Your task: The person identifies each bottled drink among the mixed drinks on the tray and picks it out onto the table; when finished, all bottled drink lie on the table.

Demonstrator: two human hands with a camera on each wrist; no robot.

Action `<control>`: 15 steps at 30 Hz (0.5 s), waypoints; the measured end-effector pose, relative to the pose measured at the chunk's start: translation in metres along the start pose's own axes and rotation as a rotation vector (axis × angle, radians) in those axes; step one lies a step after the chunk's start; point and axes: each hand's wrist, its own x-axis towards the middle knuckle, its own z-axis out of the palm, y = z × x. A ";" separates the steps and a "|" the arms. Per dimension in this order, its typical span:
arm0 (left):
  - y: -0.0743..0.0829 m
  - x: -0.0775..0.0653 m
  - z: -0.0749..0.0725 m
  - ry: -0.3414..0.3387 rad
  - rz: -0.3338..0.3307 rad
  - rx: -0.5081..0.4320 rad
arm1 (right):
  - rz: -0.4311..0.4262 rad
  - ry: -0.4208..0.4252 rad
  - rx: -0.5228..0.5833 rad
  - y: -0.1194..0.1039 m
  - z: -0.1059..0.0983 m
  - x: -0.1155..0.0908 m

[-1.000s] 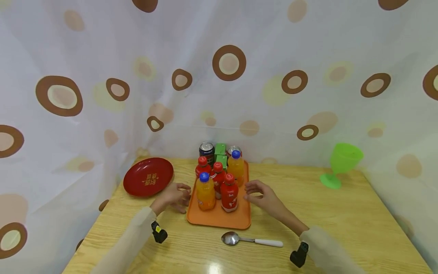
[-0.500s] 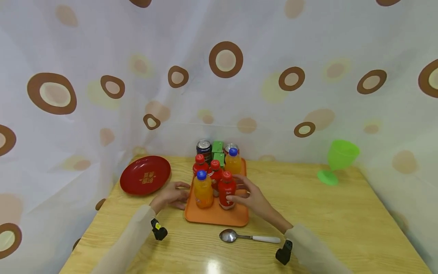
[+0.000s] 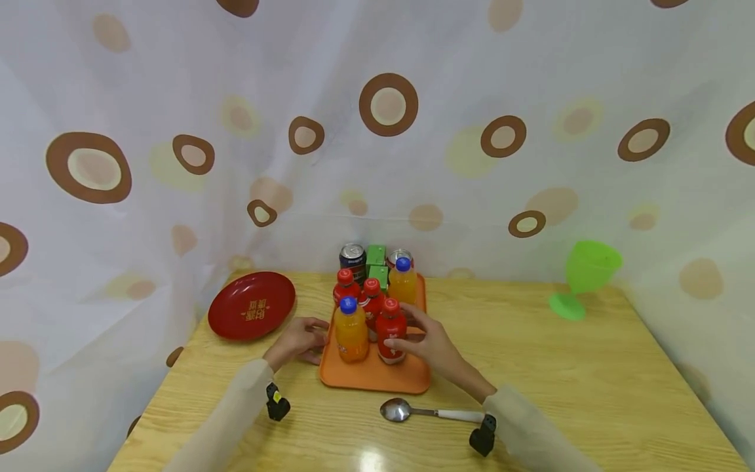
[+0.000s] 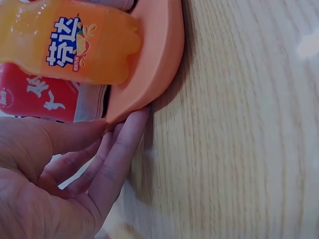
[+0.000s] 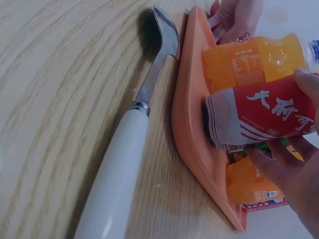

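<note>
An orange tray (image 3: 377,379) holds several drinks. My left hand (image 3: 299,339) pinches the tray's left rim; in the left wrist view its thumb lies at the rim and its fingers (image 4: 122,149) reach under the edge. With thumb and fingers around its sides, my right hand (image 3: 433,344) grips the front-right red cola bottle (image 3: 390,328), whose label (image 5: 271,109) shows in the right wrist view. Beside it stands a blue-capped orange soda bottle (image 3: 352,334). Two more red bottles and a second orange soda bottle (image 3: 404,282) stand behind them.
Cans and green cartons (image 3: 377,255) fill the tray's back. A white-handled spoon (image 3: 433,412) lies before the tray, under the right wrist in the head view. A red plate (image 3: 252,306) is at left, a green goblet (image 3: 590,269) at far right, and a patterned curtain (image 3: 389,196) behind.
My right hand has moved left from beside the tray and taken hold of the front-right cola bottle. My left hand has closed in slightly on the tray's left rim.
</note>
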 end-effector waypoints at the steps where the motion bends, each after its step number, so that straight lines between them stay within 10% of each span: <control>1: 0.000 0.000 0.000 0.007 0.002 0.003 | 0.000 -0.002 0.001 0.000 0.000 0.001; 15: -0.002 0.001 0.003 0.068 0.042 0.032 | 0.095 0.062 0.001 0.000 -0.001 0.005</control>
